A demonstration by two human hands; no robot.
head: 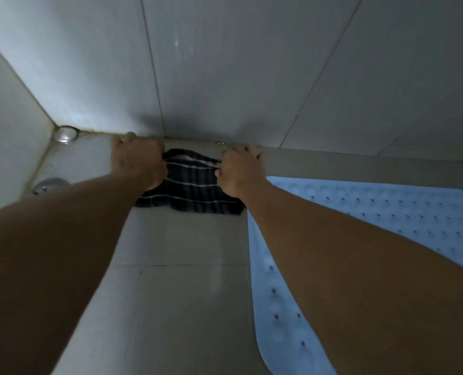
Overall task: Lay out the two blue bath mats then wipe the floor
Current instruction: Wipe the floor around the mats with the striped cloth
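Observation:
A dark cloth with thin white stripes (pixel 192 190) lies bunched on the grey tiled floor, right at the foot of the wall. My left hand (pixel 137 158) presses on its left end, fingers stretched toward the wall joint. My right hand (pixel 238 169) presses on its right end with fingers spread. One light blue bath mat (pixel 387 212) with rows of small holes lies flat on the floor to the right, partly under my right forearm. Its near left corner almost touches the cloth. No second mat is in view.
A round metal floor drain (pixel 65 133) sits in the far left corner where two tiled walls meet. Another metal fitting (pixel 46 185) shows on the floor left of my left forearm. Bare floor tiles (pixel 184 293) stretch between my arms.

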